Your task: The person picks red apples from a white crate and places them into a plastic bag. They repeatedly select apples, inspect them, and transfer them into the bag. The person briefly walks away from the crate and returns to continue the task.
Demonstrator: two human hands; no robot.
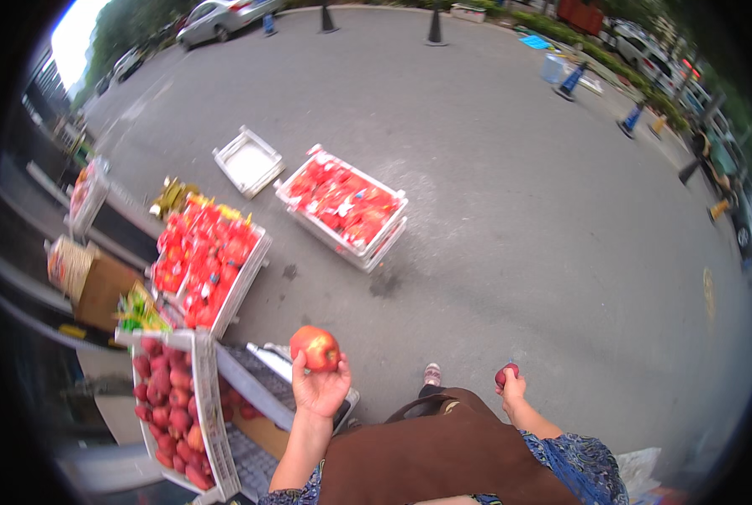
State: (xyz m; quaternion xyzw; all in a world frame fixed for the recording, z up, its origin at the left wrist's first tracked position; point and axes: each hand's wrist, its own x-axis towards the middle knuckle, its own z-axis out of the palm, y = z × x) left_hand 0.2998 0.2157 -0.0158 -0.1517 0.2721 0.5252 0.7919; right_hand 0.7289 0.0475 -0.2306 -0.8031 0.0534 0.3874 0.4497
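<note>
My left hand point(318, 392) is raised palm up, its fingers curled round a large red and yellow apple point(315, 349). Low on the right, my right hand point(513, 389) grips a smaller, dark red fruit point(506, 375), partly covered by the fingers; it looks like an apple. Left of my left arm, a tilted white plastic crate point(219, 410) holds many dark red apples point(173, 398). More red fruit point(245, 407) shows in a box between that crate and my arm, mostly hidden.
White crates point(240, 287) of fruit in red wrapping stand ahead on the left, near a stacked pair point(332, 235) on the asphalt point(508, 189). Beyond lies a shallow white crate point(250, 161). A cardboard box point(105, 290) stands far left. Traffic cones point(436, 28) and parked cars point(224, 19) line the far edge.
</note>
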